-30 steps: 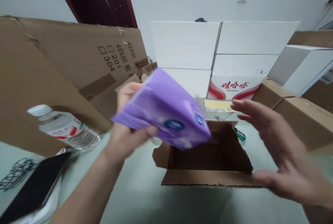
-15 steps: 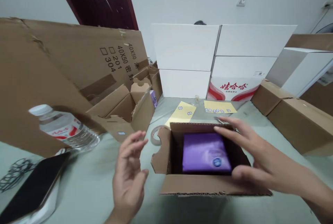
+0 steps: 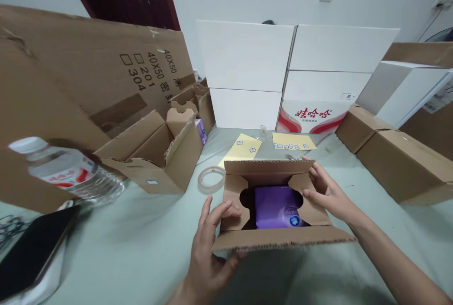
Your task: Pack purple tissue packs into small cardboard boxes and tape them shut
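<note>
A small cardboard box (image 3: 274, 167) stands in front of me with its long front and back flaps raised. Its two short side flaps are folded inward. Between their curved cut-outs a purple packet (image 3: 274, 206) with a round blue mark shows inside. My left hand (image 3: 212, 239) holds the box's left front corner, fingers over the left flap and thumb under the front flap. At the right end, my right hand (image 3: 327, 191) grips the box with the thumb on the right flap; its other fingers lie behind the edge, partly hidden.
A roll of clear tape (image 3: 211, 180) lies left of the box, near yellow sheets (image 3: 242, 149) with small stickers. Further left are an open cardboard box (image 3: 155, 163), a water bottle (image 3: 71, 173) and a phone (image 3: 37, 253). White boxes (image 3: 247, 55) and brown boxes (image 3: 406, 163) stand behind and right.
Both short side flaps have been folded in over the purple packet. My left hand has moved right onto the box, and my right hand has closed on its right end.
</note>
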The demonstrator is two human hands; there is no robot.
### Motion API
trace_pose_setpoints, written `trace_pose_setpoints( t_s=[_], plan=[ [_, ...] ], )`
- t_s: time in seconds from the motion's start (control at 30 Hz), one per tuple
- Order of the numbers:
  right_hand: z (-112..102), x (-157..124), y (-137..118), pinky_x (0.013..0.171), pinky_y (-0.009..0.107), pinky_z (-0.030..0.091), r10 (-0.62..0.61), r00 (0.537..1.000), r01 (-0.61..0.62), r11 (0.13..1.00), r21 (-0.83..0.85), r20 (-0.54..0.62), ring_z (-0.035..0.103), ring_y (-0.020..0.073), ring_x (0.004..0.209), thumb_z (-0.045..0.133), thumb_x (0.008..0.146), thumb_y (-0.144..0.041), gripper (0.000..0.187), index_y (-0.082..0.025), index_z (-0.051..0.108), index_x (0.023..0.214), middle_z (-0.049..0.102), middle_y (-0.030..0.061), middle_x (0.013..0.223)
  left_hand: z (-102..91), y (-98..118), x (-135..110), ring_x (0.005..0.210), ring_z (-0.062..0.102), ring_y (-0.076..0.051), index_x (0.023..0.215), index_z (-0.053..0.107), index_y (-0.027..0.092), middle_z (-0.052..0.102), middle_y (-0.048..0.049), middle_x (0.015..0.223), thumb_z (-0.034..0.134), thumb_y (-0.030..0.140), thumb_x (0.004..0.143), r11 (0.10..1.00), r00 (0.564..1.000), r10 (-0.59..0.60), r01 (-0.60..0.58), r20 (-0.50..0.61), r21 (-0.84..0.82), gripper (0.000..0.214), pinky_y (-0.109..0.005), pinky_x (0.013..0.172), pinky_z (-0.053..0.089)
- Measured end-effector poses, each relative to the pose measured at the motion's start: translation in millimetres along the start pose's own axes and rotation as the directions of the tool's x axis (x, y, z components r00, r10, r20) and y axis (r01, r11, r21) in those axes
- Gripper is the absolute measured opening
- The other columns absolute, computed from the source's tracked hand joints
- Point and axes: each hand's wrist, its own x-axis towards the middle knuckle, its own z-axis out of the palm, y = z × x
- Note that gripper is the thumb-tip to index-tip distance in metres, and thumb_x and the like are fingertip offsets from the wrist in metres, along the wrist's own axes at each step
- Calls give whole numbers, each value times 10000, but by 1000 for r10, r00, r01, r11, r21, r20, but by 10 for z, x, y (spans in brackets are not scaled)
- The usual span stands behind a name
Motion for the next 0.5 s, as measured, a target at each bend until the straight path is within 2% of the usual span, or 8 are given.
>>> trace_pose_setpoints(
  t_s=[0.1,0.2,0.27,0.33,0.43,0.5],
  plan=[
    [14,-21,-68,1059,423,456,-62,997,62,998,-3,-44,532,263,1311,641,893,-428,435,-334,530,1303,537,106,1428,53,6,46,851,699,-185,1317,463,228,668,0,855,534,395,961,996,992,-89,89,-92,-3,400,-519,1191,283],
    [-57,-39,-62,1010,414,491,-78,996,77,996,-39,-46,514,275,1328,638,891,-413,242,-297,668,1102,550,95,1412,110,22,102,908,665,-186,1258,499,250,641,-28,955,567,281,933,981,973,-177,187,-149,53,334,-440,1055,463],
    [-113,-49,-36,1029,452,471,-59,998,59,997,-46,-19,485,292,1353,604,902,-431,232,-297,714,1057,556,86,1413,138,30,138,1055,612,-220,1230,515,253,585,-72,1099,575,240,911,967,964,-205,226,-170,119,324,-405,974,512],
    [-154,-60,-9,1062,504,429,-49,999,49,999,-14,9,451,320,1376,541,914,-493,318,-293,734,1069,567,93,1407,150,31,165,1188,533,-265,1223,522,255,493,-102,1216,572,234,899,954,963,-210,240,-169,180,329,-445,997,492],
    [-167,-88,22,1090,532,385,-61,996,60,998,20,59,400,342,1409,474,920,-572,434,-284,724,1127,562,107,1411,143,18,187,1338,407,-323,1241,517,271,367,-121,1361,539,244,907,936,955,-284,295,-82,195,336,-544,1069,426],
    [-146,-112,34,1064,496,418,-56,997,57,998,-10,57,403,334,1407,547,904,-543,386,-294,700,1156,544,108,1424,132,1,194,1399,346,-342,1240,520,279,318,-120,1437,510,259,925,931,941,-337,333,3,148,316,-559,1074,427]
  ],
)
